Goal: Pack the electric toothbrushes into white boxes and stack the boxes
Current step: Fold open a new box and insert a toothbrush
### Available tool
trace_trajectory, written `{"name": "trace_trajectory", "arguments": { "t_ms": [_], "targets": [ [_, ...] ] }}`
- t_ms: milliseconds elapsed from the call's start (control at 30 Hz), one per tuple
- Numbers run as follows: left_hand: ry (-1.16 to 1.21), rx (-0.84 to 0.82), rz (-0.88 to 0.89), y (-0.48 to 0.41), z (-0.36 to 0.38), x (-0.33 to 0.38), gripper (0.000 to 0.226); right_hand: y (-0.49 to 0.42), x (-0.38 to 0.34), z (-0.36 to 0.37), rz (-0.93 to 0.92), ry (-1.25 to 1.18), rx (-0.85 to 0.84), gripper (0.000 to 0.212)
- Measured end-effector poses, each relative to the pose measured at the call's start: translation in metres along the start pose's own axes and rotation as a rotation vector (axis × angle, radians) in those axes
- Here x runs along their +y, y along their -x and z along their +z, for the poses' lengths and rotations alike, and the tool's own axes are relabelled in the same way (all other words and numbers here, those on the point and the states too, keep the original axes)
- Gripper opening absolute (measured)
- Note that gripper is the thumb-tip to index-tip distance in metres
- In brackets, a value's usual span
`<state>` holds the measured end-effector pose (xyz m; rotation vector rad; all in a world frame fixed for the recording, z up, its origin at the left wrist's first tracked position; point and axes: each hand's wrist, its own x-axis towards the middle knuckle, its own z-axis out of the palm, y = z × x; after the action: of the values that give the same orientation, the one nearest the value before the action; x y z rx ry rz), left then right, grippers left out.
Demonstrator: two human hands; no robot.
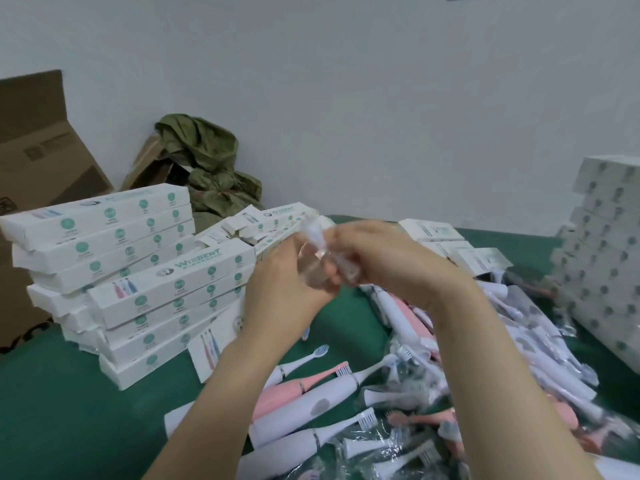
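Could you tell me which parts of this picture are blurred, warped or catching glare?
Head view: the left hand, right hand and the clear packet they hold are motion-blurred; the stack of white boxes at the right edge leans with wide-angle distortion; the bagged brush heads glint.

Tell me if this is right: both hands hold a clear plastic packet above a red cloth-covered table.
Not quite. The head view shows the cloth-covered table is green, not red. The left hand and right hand do hold the clear plastic packet above it.
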<state>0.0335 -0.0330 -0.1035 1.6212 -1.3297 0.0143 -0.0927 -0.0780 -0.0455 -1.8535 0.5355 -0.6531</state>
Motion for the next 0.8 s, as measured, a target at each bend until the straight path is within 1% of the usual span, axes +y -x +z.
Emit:
{"name": "trace_trajectory", "arguments": {
  "t_ms": [33, 100, 167, 200, 300, 400, 500, 567, 633, 700, 800],
  "targets": [
    [0.004, 0.002, 0.002, 0.001, 0.0, -0.001, 0.047, 0.0, 0.002, 0.002, 0.025, 0.121, 0.01, 0.033],
    [-0.021, 0.01, 0.022, 0.004, -0.001, -0.004, 0.047, -0.002, 0.006, 0.001, 0.065, 0.207, 0.092, 0.02],
    [-0.031, 0.051, 0.014, 0.004, -0.002, -0.006, 0.058, -0.003, 0.009, -0.001, 0.079, 0.22, 0.156, 0.013],
    [-0.019, 0.079, 0.009, 0.005, -0.004, -0.006, 0.063, -0.003, 0.009, -0.003, 0.087, 0.234, 0.157, 0.013],
    [0.055, 0.111, 0.018, 0.007, -0.007, -0.006, 0.064, -0.001, 0.012, -0.003, 0.094, 0.223, 0.127, 0.013],
    [0.114, 0.095, 0.021, 0.009, -0.007, -0.006, 0.065, -0.003, 0.015, 0.003, 0.074, 0.246, 0.202, 0.009],
    [0.133, 0.104, 0.041, 0.011, -0.007, -0.004, 0.066, -0.009, 0.017, 0.009, 0.011, 0.154, 0.408, 0.009],
    [0.155, 0.117, 0.046, 0.011, -0.007, -0.004, 0.068, -0.013, 0.015, 0.011, -0.013, 0.114, 0.504, 0.011],
    [0.161, 0.121, 0.059, 0.012, -0.007, -0.004, 0.068, -0.014, 0.012, 0.01, -0.027, 0.056, 0.525, 0.014],
    [0.157, 0.115, 0.06, 0.011, -0.007, -0.005, 0.069, -0.015, 0.01, 0.011, -0.026, -0.052, 0.504, 0.018],
    [0.158, 0.139, 0.061, 0.011, -0.007, -0.007, 0.07, -0.015, 0.009, 0.015, -0.014, -0.052, 0.469, 0.017]
  ]
}}
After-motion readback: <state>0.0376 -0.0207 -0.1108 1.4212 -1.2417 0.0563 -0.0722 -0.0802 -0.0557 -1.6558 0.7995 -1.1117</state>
